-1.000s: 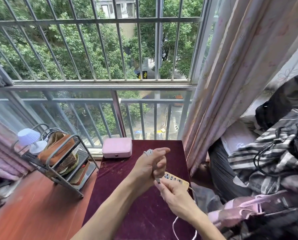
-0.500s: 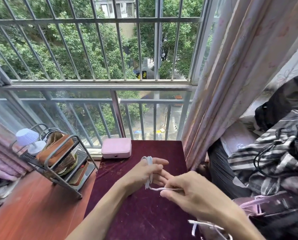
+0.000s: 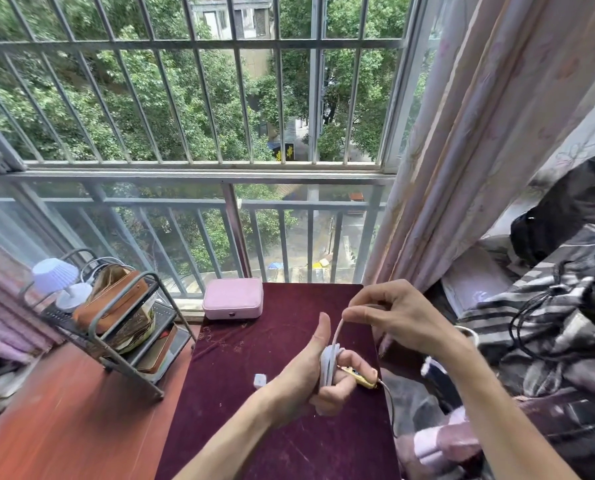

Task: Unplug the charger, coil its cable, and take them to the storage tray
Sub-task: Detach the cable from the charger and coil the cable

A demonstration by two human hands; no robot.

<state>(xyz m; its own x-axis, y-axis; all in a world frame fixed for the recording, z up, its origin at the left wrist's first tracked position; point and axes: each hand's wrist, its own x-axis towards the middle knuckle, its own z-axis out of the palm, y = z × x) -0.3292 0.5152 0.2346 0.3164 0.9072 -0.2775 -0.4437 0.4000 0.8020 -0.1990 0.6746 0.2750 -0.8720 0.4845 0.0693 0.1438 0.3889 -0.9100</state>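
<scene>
White cable (image 3: 328, 367), coiled, is gripped in the left hand (image 3: 306, 379); the right hand (image 3: 403, 320) pinches its loose end. Both hover over the maroon worktop (image 3: 254, 341), nearer than the pink box (image 3: 233, 303).

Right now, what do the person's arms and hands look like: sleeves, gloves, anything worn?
Left hand and right hand are bare: no gloves, no rings on the fingers in view. Left forearm and right forearm bare to the frame edge: no sleeves, watch or bracelet.
</scene>
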